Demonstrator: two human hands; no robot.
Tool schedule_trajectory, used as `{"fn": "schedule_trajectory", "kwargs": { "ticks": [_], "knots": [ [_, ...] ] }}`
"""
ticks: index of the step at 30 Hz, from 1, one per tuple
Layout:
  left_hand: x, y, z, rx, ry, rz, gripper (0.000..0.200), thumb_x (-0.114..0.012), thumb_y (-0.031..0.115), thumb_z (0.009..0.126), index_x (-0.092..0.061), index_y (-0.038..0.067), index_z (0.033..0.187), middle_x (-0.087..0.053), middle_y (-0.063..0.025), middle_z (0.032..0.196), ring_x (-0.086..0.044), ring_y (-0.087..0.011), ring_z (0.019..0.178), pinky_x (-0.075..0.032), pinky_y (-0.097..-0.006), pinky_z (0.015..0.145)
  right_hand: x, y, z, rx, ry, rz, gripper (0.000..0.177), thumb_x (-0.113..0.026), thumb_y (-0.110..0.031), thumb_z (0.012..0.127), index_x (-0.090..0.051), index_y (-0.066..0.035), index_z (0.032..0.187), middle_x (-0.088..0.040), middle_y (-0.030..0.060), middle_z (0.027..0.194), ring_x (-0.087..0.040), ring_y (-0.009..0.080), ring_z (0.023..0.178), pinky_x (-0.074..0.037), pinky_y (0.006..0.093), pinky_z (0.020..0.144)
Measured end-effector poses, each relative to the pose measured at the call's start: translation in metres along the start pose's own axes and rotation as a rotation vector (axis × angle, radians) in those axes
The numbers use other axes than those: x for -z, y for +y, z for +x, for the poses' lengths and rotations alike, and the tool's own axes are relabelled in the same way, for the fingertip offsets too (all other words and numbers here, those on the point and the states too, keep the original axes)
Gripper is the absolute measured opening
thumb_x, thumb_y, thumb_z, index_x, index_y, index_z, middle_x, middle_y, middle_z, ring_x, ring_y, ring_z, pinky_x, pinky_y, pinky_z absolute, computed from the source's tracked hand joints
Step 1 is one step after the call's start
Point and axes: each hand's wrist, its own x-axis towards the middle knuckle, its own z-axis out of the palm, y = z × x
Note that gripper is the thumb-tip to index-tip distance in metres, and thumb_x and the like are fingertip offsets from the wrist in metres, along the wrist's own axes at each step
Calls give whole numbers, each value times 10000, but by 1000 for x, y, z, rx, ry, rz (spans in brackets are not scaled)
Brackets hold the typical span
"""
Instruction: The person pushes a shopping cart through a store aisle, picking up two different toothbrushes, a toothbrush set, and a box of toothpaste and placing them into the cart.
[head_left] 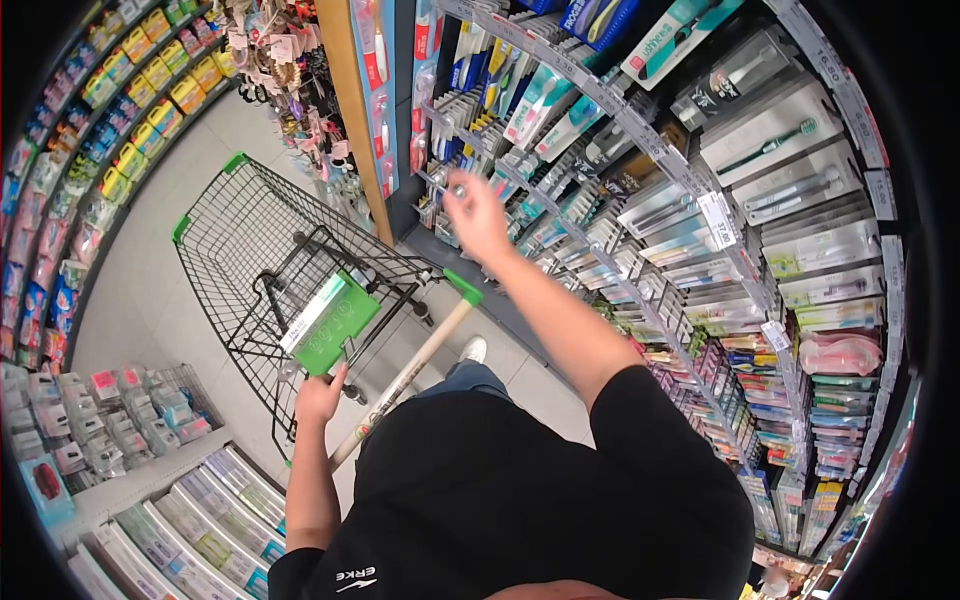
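Observation:
My right hand (pixel 474 215) reaches forward to the toothbrush shelves (pixel 600 90), close to the small hanging packs at their left end. Its fingers are bent and blurred, and whether they hold anything is too unclear to tell. Over the rear of the wire shopping cart (pixel 250 215) is my left hand (pixel 320 396), beside the green panel (pixel 340 330) with a white label. The fingers there are pressed together near the panel's lower edge; what they grip is hard to make out. The cart's pale handle bar (pixel 405 375) runs between my arms.
Curved shelves with yellow and pink packages (pixel 130 160) line the far left. Hair accessories (pixel 290 90) hang beside a wooden post (pixel 355 120). At the lower left stands a shelf of boxes (pixel 190 520) and small packs. My shoe (pixel 474 349) rests on the tiled floor (pixel 150 320).

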Motion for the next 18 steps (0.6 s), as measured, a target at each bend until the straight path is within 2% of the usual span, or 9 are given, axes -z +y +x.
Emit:
{"fn": "schedule_trajectory", "kwargs": {
  "ticks": [2,4,7,8,10,11,13,16,18],
  "knots": [
    [2,2,-1,10,2,-3,835,-453,797,926,-819,48,966,-749,-279,983,-723,-431,1002,-561,-509,905,18,-12,59,94,191,-45,534,-706,-164,960,-530,4,1435,-638,166,1332,-683,169,788,-560,328,752],
    [0,-1,2,17,0,8,831,-457,797,924,-821,52,967,-752,-275,981,-725,-426,1001,-563,-506,906,26,-16,101,35,303,-45,697,-697,-180,969,-383,31,1555,-584,240,1392,-722,193,848,-575,347,796],
    [2,-1,3,32,-24,26,824,-462,797,920,-824,59,968,-755,-270,981,-729,-418,1000,-567,-502,909,30,-15,132,-70,364,-55,813,-670,-193,990,-223,64,1618,-518,329,1440,-761,238,913,-586,369,830],
    [4,0,2,38,-45,34,821,-464,798,917,-825,62,968,-756,-269,983,-731,-416,1000,-567,-501,912,28,-12,138,-72,373,-112,800,-660,-170,994,-217,69,1616,-487,325,1480,-764,242,924,-598,363,809],
    [6,1,2,43,-49,15,827,-466,803,912,-824,59,964,-755,-271,986,-730,-414,1004,-566,-499,915,27,-1,150,-88,319,-34,792,-674,-163,949,-263,124,1563,-339,353,1595,-670,412,1142,-516,446,1017],
    [7,0,2,43,-60,15,832,-466,807,908,-824,58,965,-756,-270,991,-730,-413,1007,-566,-498,918,23,4,156,-83,316,-35,792,-674,-163,949,-263,124,1563,-339,353,1595,-670,412,1142,-516,446,1017],
    [5,-1,5,51,-67,16,852,-463,824,897,-825,56,966,-757,-267,995,-731,-409,1012,-563,-496,925,19,8,164,-65,351,-82,760,-660,-139,949,-278,125,1550,-384,358,1549,-531,473,1314,-431,482,1113],
    [3,-3,5,42,-54,-2,858,-460,828,896,-823,53,964,-757,-268,995,-730,-409,1013,-562,-497,929,17,2,170,-49,435,-95,743,-645,-121,954,-273,119,1550,-435,351,1483,-463,494,1360,-370,498,1158],
    [1,-6,7,34,-47,-14,856,-466,826,896,-824,51,960,-754,-275,986,-729,-413,1004,-561,-501,922,14,-1,175,-61,453,-106,683,-628,-114,967,-304,110,1525,-467,337,1434,-478,485,1343,-381,496,1145]
  ]
}}
